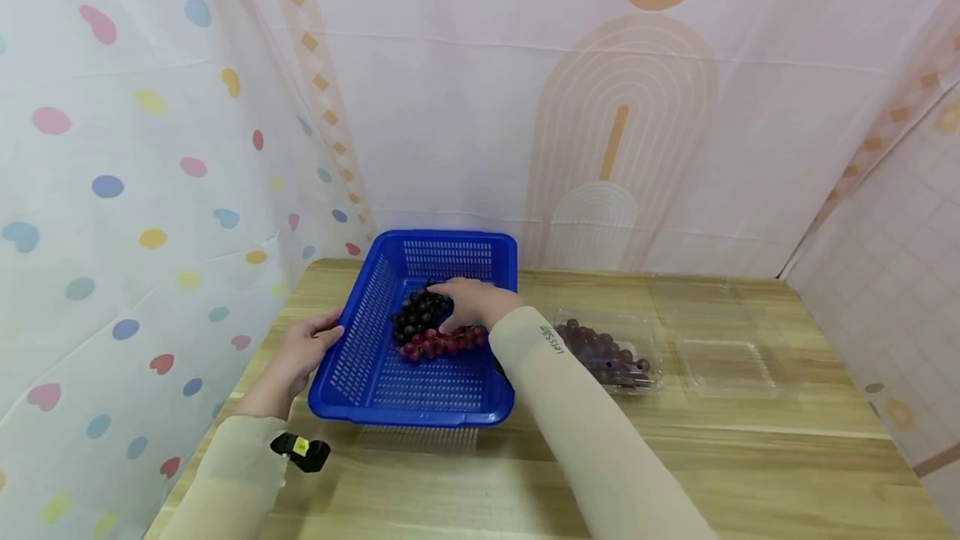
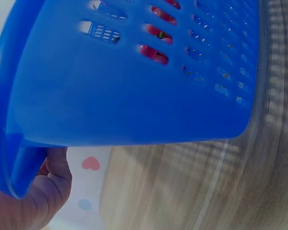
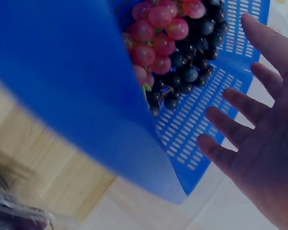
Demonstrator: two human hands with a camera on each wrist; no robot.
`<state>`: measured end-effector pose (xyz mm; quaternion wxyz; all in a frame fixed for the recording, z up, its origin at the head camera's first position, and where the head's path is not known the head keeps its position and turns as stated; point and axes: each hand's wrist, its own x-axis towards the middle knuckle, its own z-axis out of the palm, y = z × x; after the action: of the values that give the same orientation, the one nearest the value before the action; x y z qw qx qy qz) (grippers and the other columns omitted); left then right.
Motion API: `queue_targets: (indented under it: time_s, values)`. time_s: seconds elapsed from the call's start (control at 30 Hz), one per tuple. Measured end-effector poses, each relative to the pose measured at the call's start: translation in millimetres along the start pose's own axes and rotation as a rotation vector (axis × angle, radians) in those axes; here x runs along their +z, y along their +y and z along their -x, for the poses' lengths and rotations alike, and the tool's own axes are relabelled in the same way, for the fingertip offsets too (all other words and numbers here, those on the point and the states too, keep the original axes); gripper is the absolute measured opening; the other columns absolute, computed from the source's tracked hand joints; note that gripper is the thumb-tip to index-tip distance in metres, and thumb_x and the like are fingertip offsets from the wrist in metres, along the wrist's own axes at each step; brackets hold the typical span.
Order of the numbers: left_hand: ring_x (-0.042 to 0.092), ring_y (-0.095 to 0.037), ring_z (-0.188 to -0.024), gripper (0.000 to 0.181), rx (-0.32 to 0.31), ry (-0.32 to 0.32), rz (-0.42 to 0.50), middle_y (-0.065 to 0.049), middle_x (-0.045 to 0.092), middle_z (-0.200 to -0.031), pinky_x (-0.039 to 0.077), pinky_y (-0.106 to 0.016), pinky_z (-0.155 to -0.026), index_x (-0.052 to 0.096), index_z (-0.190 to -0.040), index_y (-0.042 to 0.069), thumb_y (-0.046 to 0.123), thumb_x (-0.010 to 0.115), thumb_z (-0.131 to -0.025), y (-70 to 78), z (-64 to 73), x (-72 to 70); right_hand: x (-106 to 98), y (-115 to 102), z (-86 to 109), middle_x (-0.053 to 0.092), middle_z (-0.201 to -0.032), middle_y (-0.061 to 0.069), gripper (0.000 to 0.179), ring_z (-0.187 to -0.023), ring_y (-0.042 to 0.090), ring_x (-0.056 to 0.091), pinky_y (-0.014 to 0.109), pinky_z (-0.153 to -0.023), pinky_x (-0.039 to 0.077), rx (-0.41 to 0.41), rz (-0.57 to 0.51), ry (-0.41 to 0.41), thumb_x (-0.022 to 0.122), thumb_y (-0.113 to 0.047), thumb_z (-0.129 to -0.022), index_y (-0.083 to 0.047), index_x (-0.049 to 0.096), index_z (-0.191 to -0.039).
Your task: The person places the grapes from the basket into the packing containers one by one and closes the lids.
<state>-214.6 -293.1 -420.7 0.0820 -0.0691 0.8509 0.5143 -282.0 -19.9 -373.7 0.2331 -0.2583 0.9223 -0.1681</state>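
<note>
A blue plastic basket [image 1: 423,417] with slotted walls stands at the left of the table. My left hand [image 1: 303,348] grips its left rim, thumb on the edge; the left wrist view catches this hand [image 2: 43,196] beneath the rim's lip. Inside lie a bunch of black grapes [image 1: 415,312] and a bunch of red grapes [image 1: 431,346] side by side. Over the basket reaches my right hand [image 1: 472,302], partly covering both bunches in the head view. In the right wrist view the same hand [image 3: 269,124] has its fingers straight and spread, apart from the grapes.
To the basket's right, a clear plastic box [image 1: 645,332] holds dark red grapes [image 1: 600,348]. Another clear container [image 1: 727,365] lies farther right on the wooden table [image 1: 750,465]. Patterned curtains [image 1: 450,107] hang behind and at both sides.
</note>
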Motion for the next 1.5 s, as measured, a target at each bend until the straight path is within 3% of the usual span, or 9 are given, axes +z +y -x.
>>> queue_targets:
  time_s: [0.27, 0.47, 0.9, 1.03, 1.13, 1.2, 1.3, 1.4, 1.5]
  values:
    - [0.04, -0.036, -0.131, 0.05, -0.005, 0.006, 0.005, -0.024, 0.033, -0.148, 0.04, -0.043, -0.103, 0.026, -0.147, 0.0, 0.015, 0.04, -0.102, -0.2, 0.6, 0.0, 5.1, -7.1, 6.2, 0.035, -0.152, -0.004, 0.061, -0.138, 0.025, 0.034, 0.048, -0.102, 0.039, 0.198, 0.033, -0.08, 0.067, -0.037, -0.087, -0.036, 0.042, -0.142]
    - [0.042, -0.036, -0.13, 0.049, -0.007, 0.011, 0.003, -0.024, 0.034, -0.148, 0.041, -0.043, -0.102, 0.026, -0.147, 0.0, 0.015, 0.04, -0.102, -1.0, 1.4, 1.0, 4.5, -10.0, 3.2, 0.037, -0.151, -0.005, 0.059, -0.137, 0.023, 0.036, 0.046, -0.103, 0.039, 0.207, 0.05, -0.104, 0.068, -0.037, -0.086, -0.035, 0.045, -0.14]
    - [0.043, -0.035, -0.129, 0.049, -0.028, 0.026, 0.012, -0.022, 0.034, -0.148, 0.045, -0.037, -0.099, 0.029, -0.147, 0.003, 0.016, 0.041, -0.102, 3.0, 2.8, 8.0, 17.2, -3.2, -1.5, 0.044, -0.146, -0.002, 0.047, -0.131, 0.024, 0.042, 0.042, -0.099, 0.043, 0.246, -0.093, -0.11, 0.066, -0.03, -0.088, -0.03, 0.055, -0.134]
    - [0.041, -0.036, -0.13, 0.049, -0.024, 0.024, 0.018, -0.023, 0.033, -0.149, 0.041, -0.044, -0.103, 0.027, -0.147, 0.002, 0.015, 0.04, -0.102, 2.9, 2.8, 8.2, 21.3, 4.4, -2.0, 0.041, -0.148, -0.001, 0.051, -0.097, 0.017, 0.054, 0.031, -0.07, 0.046, 0.244, -0.153, -0.133, 0.059, -0.013, -0.09, -0.031, 0.051, -0.137]
    - [0.043, -0.035, -0.129, 0.049, -0.03, 0.024, 0.017, -0.022, 0.034, -0.148, 0.042, -0.043, -0.102, 0.027, -0.148, 0.003, 0.015, 0.039, -0.102, 2.9, 3.4, 8.8, 24.8, 8.5, -2.5, 0.034, -0.152, 0.001, 0.062, -0.061, 0.013, 0.037, 0.027, -0.051, 0.029, 0.248, -0.17, -0.153, 0.052, -0.001, -0.088, -0.035, 0.046, -0.14]
    - [0.044, -0.034, -0.128, 0.049, -0.037, 0.026, 0.015, -0.022, 0.035, -0.148, 0.043, -0.041, -0.101, 0.028, -0.148, 0.003, 0.016, 0.04, -0.102, 3.0, 3.3, 9.3, 27.7, 10.8, -3.1, 0.03, -0.154, 0.002, 0.067, -0.053, 0.012, 0.025, 0.025, -0.047, 0.024, 0.26, -0.17, -0.154, 0.052, 0.002, -0.087, -0.037, 0.044, -0.14]
    - [0.045, -0.034, -0.126, 0.049, -0.036, 0.03, 0.013, -0.023, 0.036, -0.147, 0.044, -0.04, -0.1, 0.028, -0.147, 0.003, 0.016, 0.04, -0.102, 4.1, 3.5, 10.1, 31.5, 12.6, -3.6, 0.028, -0.155, 0.003, 0.068, -0.056, 0.014, 0.032, 0.026, -0.049, 0.027, 0.283, -0.181, -0.143, 0.056, 0.0, -0.087, -0.039, 0.044, -0.14]
    - [0.046, -0.034, -0.126, 0.048, -0.034, 0.032, 0.01, -0.023, 0.036, -0.147, 0.044, -0.041, -0.1, 0.028, -0.147, 0.002, 0.015, 0.04, -0.102, 4.6, 3.4, 10.2, 35.6, 12.2, -3.0, 0.029, -0.154, 0.003, 0.065, -0.086, 0.019, 0.048, 0.029, -0.061, 0.041, 0.303, -0.196, -0.13, 0.063, -0.007, -0.087, -0.041, 0.045, -0.139]
    - [0.045, -0.034, -0.126, 0.048, -0.032, 0.028, 0.01, -0.023, 0.036, -0.147, 0.045, -0.04, -0.1, 0.028, -0.147, 0.002, 0.015, 0.039, -0.102, 4.6, 3.8, 10.0, 39.8, 10.8, -2.4, 0.03, -0.154, 0.003, 0.061, -0.118, 0.026, 0.043, 0.038, -0.081, 0.048, 0.296, -0.215, -0.131, 0.066, -0.012, -0.086, -0.041, 0.048, -0.137]
